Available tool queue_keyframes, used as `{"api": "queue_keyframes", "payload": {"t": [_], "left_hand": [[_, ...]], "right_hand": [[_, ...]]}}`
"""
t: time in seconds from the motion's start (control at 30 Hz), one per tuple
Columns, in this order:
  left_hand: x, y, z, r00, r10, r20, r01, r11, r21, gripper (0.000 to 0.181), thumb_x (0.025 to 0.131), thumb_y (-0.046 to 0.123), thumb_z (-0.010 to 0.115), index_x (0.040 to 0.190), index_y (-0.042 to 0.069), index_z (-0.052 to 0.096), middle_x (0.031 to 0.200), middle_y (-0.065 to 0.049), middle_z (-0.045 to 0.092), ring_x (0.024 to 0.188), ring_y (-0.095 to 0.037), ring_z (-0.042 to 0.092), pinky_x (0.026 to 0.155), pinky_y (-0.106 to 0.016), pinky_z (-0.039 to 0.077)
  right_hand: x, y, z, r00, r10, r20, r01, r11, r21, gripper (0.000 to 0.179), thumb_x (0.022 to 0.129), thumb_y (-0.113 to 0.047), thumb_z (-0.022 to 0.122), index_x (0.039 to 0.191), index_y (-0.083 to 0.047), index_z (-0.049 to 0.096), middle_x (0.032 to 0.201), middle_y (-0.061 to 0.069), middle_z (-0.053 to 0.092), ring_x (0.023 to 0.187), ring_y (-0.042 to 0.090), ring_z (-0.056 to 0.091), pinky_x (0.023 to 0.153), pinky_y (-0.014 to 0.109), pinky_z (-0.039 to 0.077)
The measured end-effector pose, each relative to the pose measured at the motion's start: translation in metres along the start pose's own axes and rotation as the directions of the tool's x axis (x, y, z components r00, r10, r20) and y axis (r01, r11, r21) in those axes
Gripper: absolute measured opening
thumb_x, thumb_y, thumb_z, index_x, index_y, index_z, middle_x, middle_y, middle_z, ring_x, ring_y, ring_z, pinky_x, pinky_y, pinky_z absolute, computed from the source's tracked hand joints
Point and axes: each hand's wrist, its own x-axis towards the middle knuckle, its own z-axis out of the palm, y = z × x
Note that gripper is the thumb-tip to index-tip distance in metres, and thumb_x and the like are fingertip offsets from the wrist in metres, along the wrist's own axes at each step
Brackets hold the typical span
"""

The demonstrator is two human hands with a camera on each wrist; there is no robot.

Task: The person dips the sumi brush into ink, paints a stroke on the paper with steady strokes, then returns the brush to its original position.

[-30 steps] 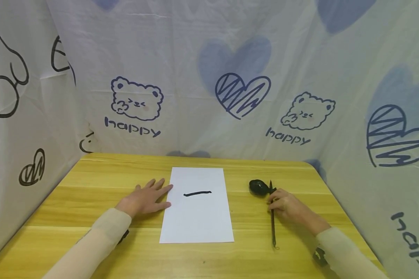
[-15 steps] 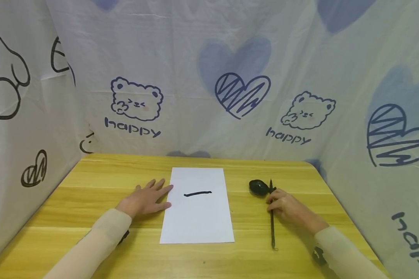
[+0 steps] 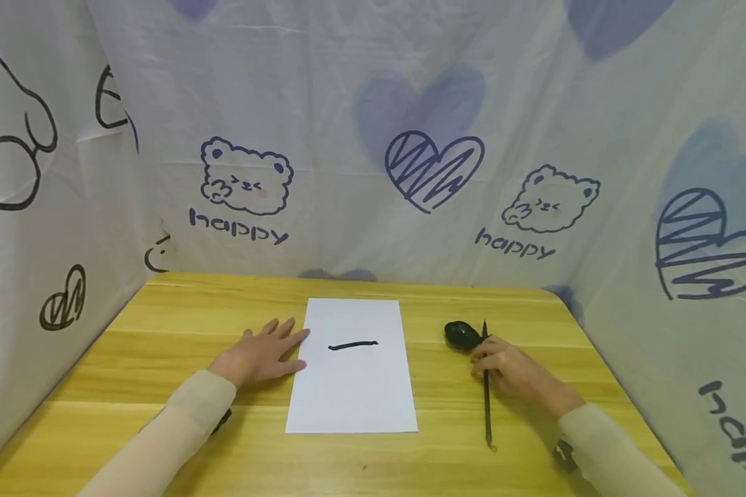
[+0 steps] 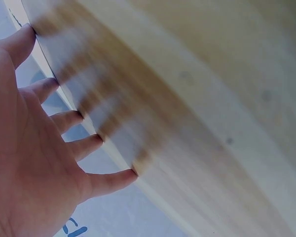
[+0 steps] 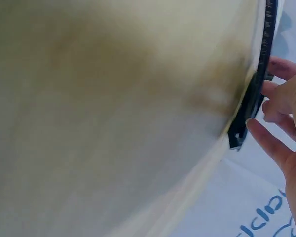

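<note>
A writing brush (image 3: 488, 411) with a dark shaft lies nearly lengthwise on the right, its pointed tip away from me. My right hand (image 3: 516, 373) pinches the shaft near its upper part. That hand's fingers (image 5: 271, 140) show at the dark, lettered shaft in the right wrist view. Just left of the tip sits a glossy black leaf-shaped dish (image 3: 462, 335), its narrow end overlapping the brush. My left hand (image 3: 257, 355) lies with fingers spread, fingertips at the left edge of a white paper sheet (image 3: 351, 393). One black, near-horizontal stroke (image 3: 353, 345) crosses the sheet's upper half.
The light wooden table (image 3: 124, 386) carries everything. White cloth (image 3: 329, 207) with printed hearts and bears hangs behind it and along both sides. Small dark devices, partly hidden, show under both sleeves, such as the right one (image 3: 563, 452).
My right hand has shifted slightly left and its fingers look a little more spread. The brush's near end sits slightly closer to me. My left hand and the paper stay put.
</note>
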Motion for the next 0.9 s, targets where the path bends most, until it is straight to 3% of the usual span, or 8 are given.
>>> {"api": "queue_keyframes", "payload": {"t": [0.13, 0.23, 0.5, 0.77, 0.9], "left_hand": [[0.0, -0.001, -0.001, 1.0, -0.002, 0.003, 0.001, 1.0, 0.004, 0.074, 0.102, 0.062, 0.049, 0.163, 0.021, 0.034, 0.17, -0.021, 0.026, 0.154, -0.053, 0.025, 0.111, -0.085, 0.022], [-0.001, -0.002, -0.001, 1.0, -0.001, -0.003, 0.001, 1.0, 0.004, 0.074, 0.103, 0.061, 0.049, 0.162, 0.021, 0.035, 0.17, -0.021, 0.026, 0.154, -0.053, 0.025, 0.111, -0.085, 0.022], [-0.001, -0.005, 0.001, 1.0, -0.005, -0.005, 0.005, 1.0, 0.002, 0.075, 0.102, 0.062, 0.048, 0.163, 0.021, 0.033, 0.17, -0.021, 0.026, 0.154, -0.053, 0.025, 0.112, -0.084, 0.022], [0.001, -0.006, 0.0, 1.0, -0.013, 0.001, 0.013, 1.0, -0.025, 0.072, 0.105, 0.062, 0.04, 0.164, 0.022, 0.03, 0.171, -0.019, 0.024, 0.155, -0.052, 0.023, 0.113, -0.085, 0.018], [0.002, -0.008, -0.001, 1.0, -0.026, 0.004, 0.026, 0.997, -0.07, 0.069, 0.107, 0.059, 0.037, 0.165, 0.022, 0.027, 0.171, -0.019, 0.023, 0.156, -0.051, 0.021, 0.114, -0.085, 0.014]], "right_hand": [[0.016, -0.004, -0.009, 0.997, 0.015, -0.08, -0.023, 0.994, -0.102, 0.04, 0.068, 0.021, 0.066, 0.087, -0.011, 0.08, 0.098, 0.009, 0.076, 0.091, 0.026, 0.065, 0.072, 0.039, 0.06], [0.034, -0.012, -0.017, 0.987, 0.047, -0.156, -0.067, 0.99, -0.124, 0.039, 0.07, 0.02, 0.065, 0.089, -0.01, 0.081, 0.101, 0.009, 0.076, 0.094, 0.027, 0.066, 0.073, 0.04, 0.06], [0.079, -0.042, -0.012, 0.964, 0.073, -0.257, -0.076, 0.997, -0.001, 0.027, 0.08, 0.016, 0.07, 0.088, -0.007, 0.081, 0.103, 0.012, 0.077, 0.098, 0.03, 0.068, 0.079, 0.042, 0.061], [0.082, -0.05, -0.001, 0.936, 0.21, -0.283, -0.19, 0.977, 0.097, 0.026, 0.084, 0.016, 0.068, 0.086, -0.007, 0.081, 0.106, 0.012, 0.077, 0.104, 0.03, 0.068, 0.084, 0.045, 0.06], [0.079, -0.05, -0.005, 0.905, 0.318, -0.284, -0.3, 0.948, 0.106, 0.025, 0.086, 0.013, 0.065, 0.09, -0.005, 0.082, 0.109, 0.014, 0.077, 0.108, 0.034, 0.067, 0.088, 0.049, 0.059]]}}
